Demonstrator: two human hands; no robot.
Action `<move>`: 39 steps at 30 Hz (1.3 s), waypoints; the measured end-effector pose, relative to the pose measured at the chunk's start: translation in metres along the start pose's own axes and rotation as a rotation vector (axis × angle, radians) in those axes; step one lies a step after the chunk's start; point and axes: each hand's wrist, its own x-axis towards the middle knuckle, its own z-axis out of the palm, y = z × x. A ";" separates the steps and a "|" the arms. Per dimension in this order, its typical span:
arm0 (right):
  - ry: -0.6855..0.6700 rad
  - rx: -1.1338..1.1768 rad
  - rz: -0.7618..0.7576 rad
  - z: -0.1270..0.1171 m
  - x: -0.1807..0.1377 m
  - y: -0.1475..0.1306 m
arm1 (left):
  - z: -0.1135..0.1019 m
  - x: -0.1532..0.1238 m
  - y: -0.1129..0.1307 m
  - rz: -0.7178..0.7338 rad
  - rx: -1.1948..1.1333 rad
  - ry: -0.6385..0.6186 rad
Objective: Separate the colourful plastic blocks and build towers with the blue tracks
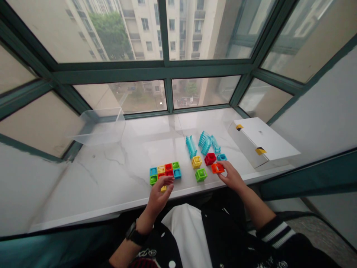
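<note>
A cluster of joined coloured cube blocks [165,171] lies on the white marble sill [117,175]. My left hand [160,195] hovers at its near edge and pinches a small yellow block [163,188]. My right hand [231,176] reaches to an orange block [217,168] and its fingertips grip it. Loose blocks sit between the hands: a yellow one [196,162], a red one [210,159], a green one [201,174] and a light blue one [222,157]. Behind them lie several cyan ridged track pieces [205,143].
A white cardboard box [260,143] stands at the right end of the sill. A clear plastic bin [99,128] sits at the back left by the window. Green window frames close off the back. The sill's front edge runs just before my hands.
</note>
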 end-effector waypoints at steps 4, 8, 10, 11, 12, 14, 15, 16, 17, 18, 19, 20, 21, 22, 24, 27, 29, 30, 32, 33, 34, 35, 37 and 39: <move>-0.087 -0.008 0.093 0.024 -0.011 0.024 | -0.003 -0.002 0.001 -0.015 0.014 -0.001; -0.150 0.006 0.137 0.035 -0.015 0.033 | -0.005 -0.003 -0.001 -0.035 0.019 0.010; -0.170 0.009 0.153 0.038 -0.016 0.036 | -0.006 -0.004 -0.002 -0.047 0.017 0.019; -0.177 0.009 0.159 0.039 -0.016 0.037 | -0.006 -0.004 -0.002 -0.053 0.016 0.022; -0.184 0.008 0.162 0.040 -0.016 0.037 | -0.006 -0.004 -0.002 -0.058 0.014 0.025; -0.195 0.008 0.167 0.042 -0.017 0.038 | -0.005 -0.004 -0.002 -0.063 0.016 0.029; -0.197 0.008 0.167 0.042 -0.017 0.038 | -0.005 -0.004 -0.001 -0.063 0.017 0.029; -0.198 0.008 0.166 0.043 -0.017 0.037 | -0.005 -0.003 -0.001 -0.064 0.019 0.029; -0.199 0.009 0.164 0.042 -0.017 0.037 | -0.005 -0.003 0.000 -0.066 0.020 0.031; -0.201 0.011 0.160 0.041 -0.017 0.036 | -0.005 -0.003 0.000 -0.069 0.018 0.034; -0.203 0.013 0.154 0.039 -0.017 0.034 | -0.005 -0.003 0.000 -0.072 0.015 0.037; -0.203 0.016 0.148 0.036 -0.017 0.033 | -0.005 -0.003 0.001 -0.076 0.011 0.041; -0.201 0.020 0.141 0.032 -0.016 0.031 | -0.006 -0.003 0.001 -0.078 0.008 0.044; -0.195 0.026 0.134 0.028 -0.016 0.029 | -0.006 -0.003 0.001 -0.078 0.006 0.045; -0.163 0.043 0.124 0.018 -0.014 0.026 | -0.007 -0.003 0.000 -0.076 0.009 0.044; -0.057 0.045 0.129 0.006 -0.006 0.021 | -0.008 -0.004 -0.003 -0.076 0.020 0.052; 0.028 0.022 0.132 0.002 0.003 0.017 | -0.008 -0.004 -0.004 -0.079 0.024 0.062; 0.059 0.008 0.130 0.002 0.008 0.016 | -0.008 -0.003 -0.005 -0.079 0.026 0.067; 0.099 -0.016 0.132 0.006 0.018 0.013 | -0.008 -0.003 -0.005 -0.078 0.026 0.072; 0.110 -0.026 0.140 0.009 0.024 0.011 | -0.007 -0.003 -0.005 -0.078 0.026 0.072; 0.113 -0.035 0.151 0.013 0.029 0.010 | -0.007 -0.003 -0.005 -0.080 0.025 0.073; 0.111 -0.045 0.165 0.017 0.035 0.009 | -0.008 -0.003 -0.005 -0.084 0.023 0.074; 0.095 -0.081 0.206 0.027 0.044 0.009 | -0.008 -0.003 -0.006 -0.094 0.019 0.079; 0.076 -0.134 0.264 0.037 0.053 0.009 | -0.009 -0.004 -0.007 -0.102 0.014 0.085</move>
